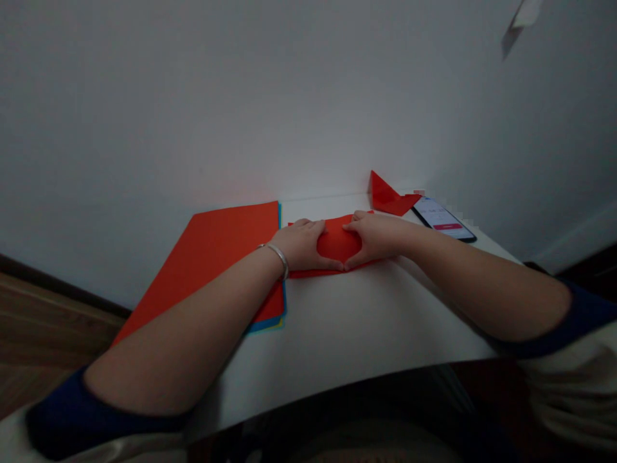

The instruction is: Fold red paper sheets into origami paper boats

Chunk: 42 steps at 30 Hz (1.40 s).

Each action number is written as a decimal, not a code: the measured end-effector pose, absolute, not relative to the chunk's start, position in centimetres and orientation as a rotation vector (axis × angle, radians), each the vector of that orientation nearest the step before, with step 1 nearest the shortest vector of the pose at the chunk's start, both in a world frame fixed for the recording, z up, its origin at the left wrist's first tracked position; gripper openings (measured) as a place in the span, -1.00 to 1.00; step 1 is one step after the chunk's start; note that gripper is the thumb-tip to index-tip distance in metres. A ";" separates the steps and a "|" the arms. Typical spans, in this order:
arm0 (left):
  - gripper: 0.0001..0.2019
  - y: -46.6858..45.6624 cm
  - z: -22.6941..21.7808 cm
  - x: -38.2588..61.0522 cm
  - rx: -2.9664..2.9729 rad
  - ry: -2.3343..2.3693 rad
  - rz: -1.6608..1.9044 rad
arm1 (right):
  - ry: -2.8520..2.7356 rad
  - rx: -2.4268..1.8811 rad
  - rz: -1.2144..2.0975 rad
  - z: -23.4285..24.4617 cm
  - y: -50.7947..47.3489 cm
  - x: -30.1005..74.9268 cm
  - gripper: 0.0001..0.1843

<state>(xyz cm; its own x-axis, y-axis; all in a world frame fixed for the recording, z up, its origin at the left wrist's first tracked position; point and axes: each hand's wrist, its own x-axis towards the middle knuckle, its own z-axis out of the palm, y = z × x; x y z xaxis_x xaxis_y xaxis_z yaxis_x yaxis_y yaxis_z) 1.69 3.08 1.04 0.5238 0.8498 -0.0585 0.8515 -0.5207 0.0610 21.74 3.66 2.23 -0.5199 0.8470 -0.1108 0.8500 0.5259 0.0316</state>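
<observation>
A folded red paper (337, 243) lies on the white table (366, 321) in front of me. My left hand (301, 245), with a silver bangle on its wrist, lies flat on the paper's left part, thumb pointing right. My right hand (376, 236) presses the right part, thumb pointing left. The two thumbs nearly meet at the paper's near edge. Both hands have their fingers stretched out on the sheet.
A stack of coloured sheets (216, 257), red on top with blue and yellow under it, lies at the left and overhangs the table. A finished red paper fold (388, 196) stands by the wall. A lit phone (443, 218) lies at the right.
</observation>
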 end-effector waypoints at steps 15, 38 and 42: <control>0.15 2.8 0.5 0.8 2.670 1.453 -0.131 | 2.646 1.483 -0.013 1.6 3.6 22.5 0.09; 0.25 3.1 0.6 -1.3 2.606 1.463 -0.499 | 2.687 1.509 -0.022 0.6 3.7 23.4 0.10; 0.08 2.8 0.7 -0.4 2.596 1.467 -0.440 | 2.668 1.555 0.025 0.8 3.8 23.5 0.08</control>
<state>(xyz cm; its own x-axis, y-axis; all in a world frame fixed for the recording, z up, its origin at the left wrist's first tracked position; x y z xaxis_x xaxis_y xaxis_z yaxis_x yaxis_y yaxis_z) -0.44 2.81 0.69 0.4858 0.8164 -0.3122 0.8535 -0.5201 -0.0317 23.50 3.81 0.76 -0.4917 0.8699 -0.0384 0.8691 0.4930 0.0408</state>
